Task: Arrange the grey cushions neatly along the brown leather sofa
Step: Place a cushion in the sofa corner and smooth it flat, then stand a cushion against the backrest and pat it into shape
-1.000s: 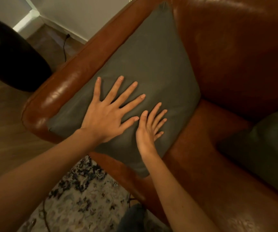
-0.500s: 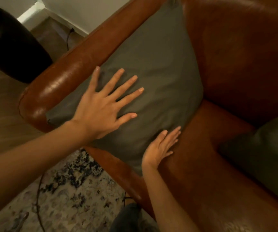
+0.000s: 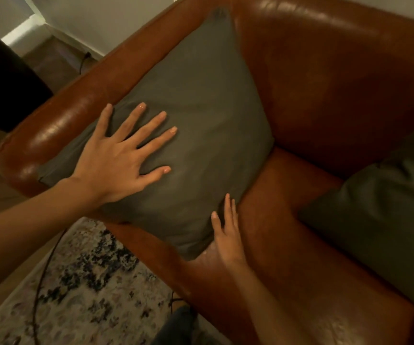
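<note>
A grey cushion (image 3: 201,100) leans against the left armrest in the corner of the brown leather sofa (image 3: 325,83). My left hand (image 3: 121,158) lies flat on the cushion's lower left part, fingers spread. My right hand (image 3: 228,235) rests edge-on at the cushion's lower right side, fingers straight, where the cushion meets the seat. A second grey cushion (image 3: 380,212) lies on the seat at the right edge, partly out of frame.
A large dark rounded object (image 3: 4,78) stands on the wooden floor left of the armrest. A patterned rug (image 3: 81,290) with a dark cable across it lies in front of the sofa. A white wall and skirting run behind.
My right hand has slid off the cushion's face down to its lower right edge by the seat. My left hand stays flat on the cushion, shifted slightly left.
</note>
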Demonstrator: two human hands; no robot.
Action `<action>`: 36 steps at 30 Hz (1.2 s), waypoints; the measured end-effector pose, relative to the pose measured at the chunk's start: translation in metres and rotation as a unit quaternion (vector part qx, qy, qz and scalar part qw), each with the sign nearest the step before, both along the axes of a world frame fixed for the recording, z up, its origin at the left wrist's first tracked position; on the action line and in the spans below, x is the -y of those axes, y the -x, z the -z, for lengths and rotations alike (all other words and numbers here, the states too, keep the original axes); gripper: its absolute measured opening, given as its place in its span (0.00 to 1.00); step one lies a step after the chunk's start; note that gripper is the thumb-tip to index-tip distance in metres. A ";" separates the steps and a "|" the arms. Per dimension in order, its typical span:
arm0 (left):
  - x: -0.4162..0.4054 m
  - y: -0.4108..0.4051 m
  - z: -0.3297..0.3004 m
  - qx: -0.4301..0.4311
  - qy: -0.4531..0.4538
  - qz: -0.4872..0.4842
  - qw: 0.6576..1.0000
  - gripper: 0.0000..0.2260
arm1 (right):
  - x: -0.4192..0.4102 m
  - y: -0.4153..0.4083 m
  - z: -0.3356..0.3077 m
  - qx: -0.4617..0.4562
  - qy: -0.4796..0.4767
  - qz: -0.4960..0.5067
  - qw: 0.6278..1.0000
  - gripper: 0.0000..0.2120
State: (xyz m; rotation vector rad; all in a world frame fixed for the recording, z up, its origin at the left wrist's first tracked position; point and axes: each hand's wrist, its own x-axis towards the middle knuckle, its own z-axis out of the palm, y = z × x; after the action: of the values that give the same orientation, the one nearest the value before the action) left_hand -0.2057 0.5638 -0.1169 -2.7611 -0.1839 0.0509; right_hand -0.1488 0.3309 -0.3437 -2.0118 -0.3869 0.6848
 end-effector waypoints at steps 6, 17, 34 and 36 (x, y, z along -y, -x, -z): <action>0.054 -0.038 -0.014 0.117 0.129 -0.135 0.975 0.28 | 0.121 -0.042 -0.053 0.060 -0.010 0.168 0.984 0.12; 0.243 -0.174 -0.041 0.176 0.339 -0.122 0.916 0.17 | 0.335 -0.148 -0.176 0.264 -0.127 0.451 0.843 0.10; 0.416 -0.294 -0.008 0.140 0.645 -0.147 0.737 0.50 | 0.440 -0.228 -0.157 0.026 -0.151 0.526 0.837 0.35; 0.412 -0.297 -0.004 0.127 0.681 -0.167 0.702 0.51 | 0.431 -0.232 -0.157 0.019 -0.165 0.537 0.827 0.36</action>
State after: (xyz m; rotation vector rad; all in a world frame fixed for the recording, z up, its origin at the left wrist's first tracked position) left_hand 0.0912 0.1522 -0.1129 -4.1449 -1.1349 -0.1852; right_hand 0.0829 -0.1002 -0.1869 -1.5578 0.5748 -0.1434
